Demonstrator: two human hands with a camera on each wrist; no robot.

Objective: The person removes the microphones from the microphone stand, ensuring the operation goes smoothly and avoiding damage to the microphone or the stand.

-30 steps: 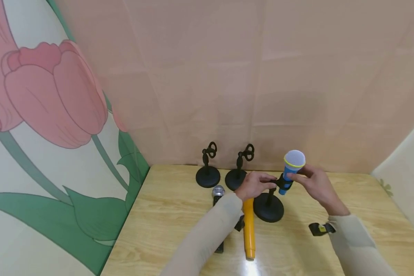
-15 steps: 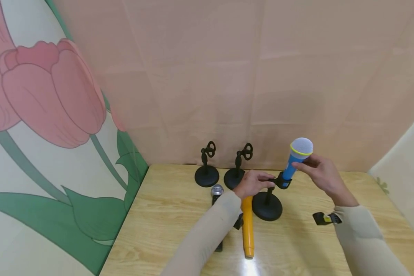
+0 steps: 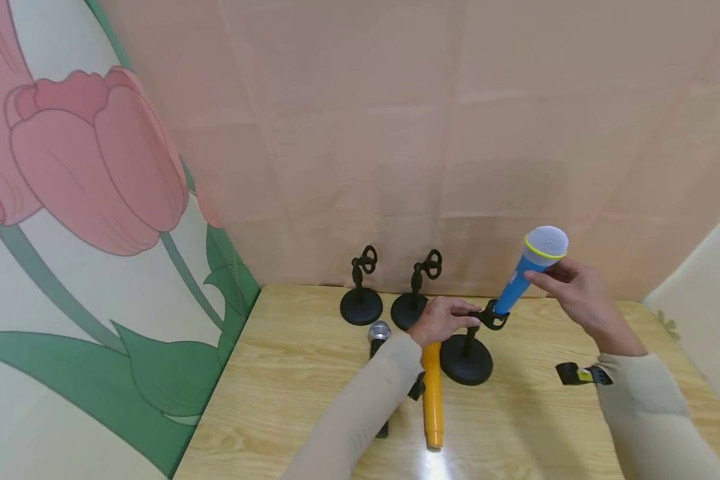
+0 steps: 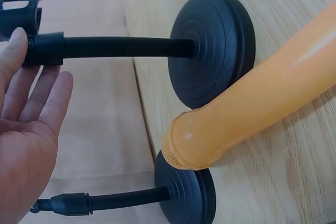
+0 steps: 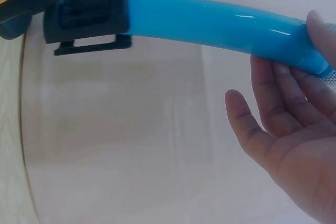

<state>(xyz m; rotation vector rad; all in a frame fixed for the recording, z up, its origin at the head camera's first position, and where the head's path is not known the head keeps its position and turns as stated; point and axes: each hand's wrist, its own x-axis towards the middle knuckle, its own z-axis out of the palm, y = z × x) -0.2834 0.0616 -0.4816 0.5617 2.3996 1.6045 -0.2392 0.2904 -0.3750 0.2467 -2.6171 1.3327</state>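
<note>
My right hand (image 3: 588, 303) pinches a blue microphone (image 3: 516, 283) just below its white mesh head. The microphone tilts up to the right, and its lower end sits in the clip (image 5: 89, 14) of a black desk microphone stand (image 3: 467, 360). With thumb and fingers, my left hand (image 3: 441, 321) pinches that stand at the joint below the clip, as the left wrist view shows (image 4: 44, 50). Under the left forearm lie an orange microphone (image 3: 433, 407) and a black microphone with a silver head (image 3: 380, 331), both partly covered by the arm.
Two more black microphone stands (image 3: 361, 307) (image 3: 417, 283) stand along the back edge of the wooden table (image 3: 264, 373), their clips unfilled. Behind the table hangs a pinkish cloth (image 3: 348, 133). A tulip-painted wall (image 3: 96, 160) borders the left side.
My right hand has moved up and to the right, drawing the blue microphone mostly out of the clip and tilting it more. The left hand has stayed on the stand.
</note>
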